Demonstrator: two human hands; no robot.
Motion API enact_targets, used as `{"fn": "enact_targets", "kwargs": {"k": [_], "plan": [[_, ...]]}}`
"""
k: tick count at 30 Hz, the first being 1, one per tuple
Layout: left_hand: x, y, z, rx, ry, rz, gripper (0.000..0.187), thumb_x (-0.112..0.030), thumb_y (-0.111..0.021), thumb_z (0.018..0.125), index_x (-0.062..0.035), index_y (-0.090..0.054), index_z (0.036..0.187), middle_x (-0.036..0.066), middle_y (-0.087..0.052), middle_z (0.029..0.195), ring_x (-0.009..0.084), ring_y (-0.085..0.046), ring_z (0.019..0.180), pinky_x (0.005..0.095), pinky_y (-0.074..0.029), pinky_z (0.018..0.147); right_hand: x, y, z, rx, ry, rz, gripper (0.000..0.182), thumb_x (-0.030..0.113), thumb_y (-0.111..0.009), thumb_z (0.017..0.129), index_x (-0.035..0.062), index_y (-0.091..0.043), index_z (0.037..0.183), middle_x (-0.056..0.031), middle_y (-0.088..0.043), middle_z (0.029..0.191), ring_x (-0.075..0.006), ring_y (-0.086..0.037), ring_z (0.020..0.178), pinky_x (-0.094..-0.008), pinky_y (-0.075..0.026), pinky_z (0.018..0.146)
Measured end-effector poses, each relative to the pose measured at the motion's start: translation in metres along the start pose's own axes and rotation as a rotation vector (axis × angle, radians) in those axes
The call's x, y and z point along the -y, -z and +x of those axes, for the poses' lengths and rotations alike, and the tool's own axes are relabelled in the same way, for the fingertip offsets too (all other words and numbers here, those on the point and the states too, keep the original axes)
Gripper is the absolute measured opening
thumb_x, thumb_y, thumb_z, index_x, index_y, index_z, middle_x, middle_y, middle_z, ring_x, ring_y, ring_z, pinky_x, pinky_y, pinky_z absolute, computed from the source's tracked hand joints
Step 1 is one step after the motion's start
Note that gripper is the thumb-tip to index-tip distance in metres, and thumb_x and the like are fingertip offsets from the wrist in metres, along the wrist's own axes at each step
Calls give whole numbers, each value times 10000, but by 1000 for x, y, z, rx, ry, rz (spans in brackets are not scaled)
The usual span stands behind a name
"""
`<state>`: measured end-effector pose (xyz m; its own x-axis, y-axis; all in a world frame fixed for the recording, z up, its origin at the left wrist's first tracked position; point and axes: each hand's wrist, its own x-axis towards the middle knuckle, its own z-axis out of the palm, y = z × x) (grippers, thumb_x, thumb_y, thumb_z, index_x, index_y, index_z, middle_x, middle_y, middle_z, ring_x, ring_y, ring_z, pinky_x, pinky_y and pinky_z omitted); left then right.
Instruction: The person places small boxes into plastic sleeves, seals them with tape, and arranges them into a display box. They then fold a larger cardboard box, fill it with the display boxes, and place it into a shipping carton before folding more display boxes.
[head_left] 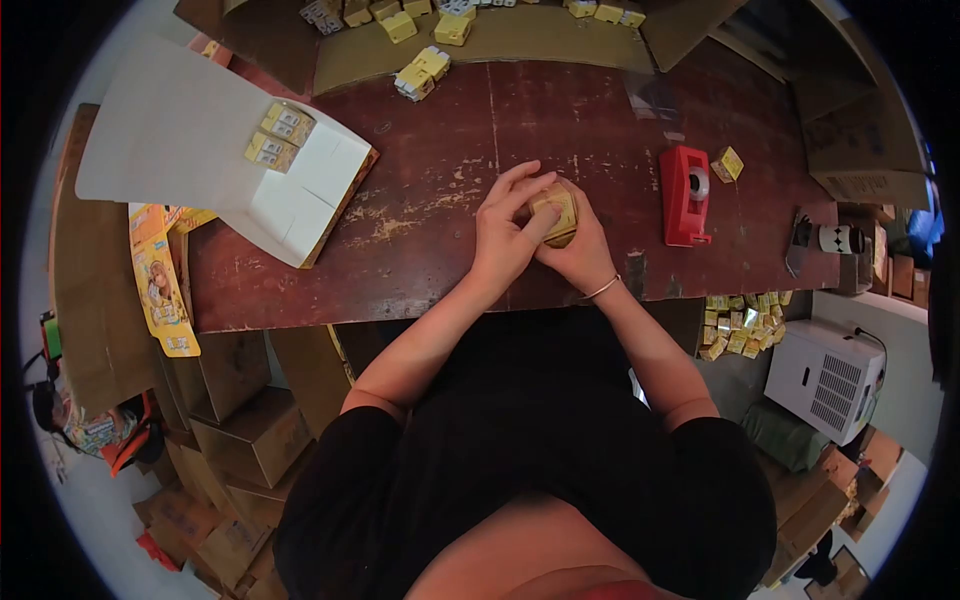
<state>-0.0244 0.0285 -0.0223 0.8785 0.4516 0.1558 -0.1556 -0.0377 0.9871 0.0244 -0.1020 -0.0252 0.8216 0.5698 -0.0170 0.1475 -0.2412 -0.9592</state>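
Observation:
Above the middle of the dark red table, both hands meet around a small yellow box. My right hand cups it from the right, its fingers wrapped round the side. From the left, my left hand presses a finger onto the box, while its other fingers reach over the top. Parts of the box are hidden by the fingers. To the left, an open white carton holds several small yellow boxes in one corner.
A red tape dispenser stands to the right, beside a single yellow box. At the back, a cardboard box contains several yellow packs. A yellow printed card hangs over the left edge. Loose yellow boxes lie below the right edge.

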Motion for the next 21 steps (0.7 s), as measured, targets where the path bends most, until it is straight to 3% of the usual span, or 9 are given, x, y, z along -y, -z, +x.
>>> {"fn": "enact_targets", "kwargs": {"k": [2,5,6,8,11,18,20,21], "plan": [[3,-1,3,155,-47,-60,279,-36,-675,820,-12,-688,1097,124,-605,1244,195,-612,1085,298,-494,897,-4,6,0,-46,-12,-31,848,196,-823,637,38,-403,1356,-183,-546,1263,-306,-566,1159,-380,-467,957],[0,-10,0,170,66,-135,281,-2,-651,823,10,-685,1101,139,-603,1264,222,-574,1163,334,-444,989,-7,10,-9,-101,62,-152,860,193,-823,622,30,-401,1354,-194,-549,1253,-324,-570,1150,-385,-470,958],[-1,-13,1,180,65,-135,281,-2,-651,823,10,-685,1101,139,-603,1264,222,-574,1163,334,-444,989,-6,11,-10,-125,70,-152,859,172,-815,628,27,-397,1365,-175,-560,1252,-291,-578,1146,-370,-472,955],[-3,-19,2,139,-275,147,220,-1,-662,822,25,-707,1035,152,-668,1157,241,-609,1126,354,-451,991,-4,12,-13,-154,75,-152,858,152,-807,634,25,-393,1376,-155,-571,1252,-258,-587,1141,-355,-474,952],[-9,-26,6,119,-327,126,186,-24,-678,808,18,-721,984,142,-712,1030,261,-651,1064,344,-506,931,-3,17,-18,-205,107,-180,856,142,-804,637,22,-392,1377,-152,-575,1243,-260,-586,1143,-354,-470,960],[-25,-30,18,255,-92,-32,158,-40,-688,810,9,-728,954,151,-710,1019,294,-662,1046,361,-518,924,-8,28,-27,-243,149,-150,847,126,-795,645,-4,-387,1375,-149,-539,1280,-253,-550,1185,-346,-444,988],[-24,-31,22,369,-312,139,192,-50,-696,798,-7,-724,982,152,-700,1056,305,-650,1070,376,-519,929,-5,31,-30,-253,145,-116,844,130,-794,648,-9,-386,1375,-149,-532,1284,-255,-546,1187,-344,-441,990],[-25,-32,23,373,-313,138,192,-50,-696,798,-7,-724,982,152,-700,1056,305,-650,1070,376,-519,929,-4,32,-32,-267,145,-85,831,127,-793,646,5,-396,1366,-151,-540,1275,-260,-554,1178,-352,-450,981]]}}
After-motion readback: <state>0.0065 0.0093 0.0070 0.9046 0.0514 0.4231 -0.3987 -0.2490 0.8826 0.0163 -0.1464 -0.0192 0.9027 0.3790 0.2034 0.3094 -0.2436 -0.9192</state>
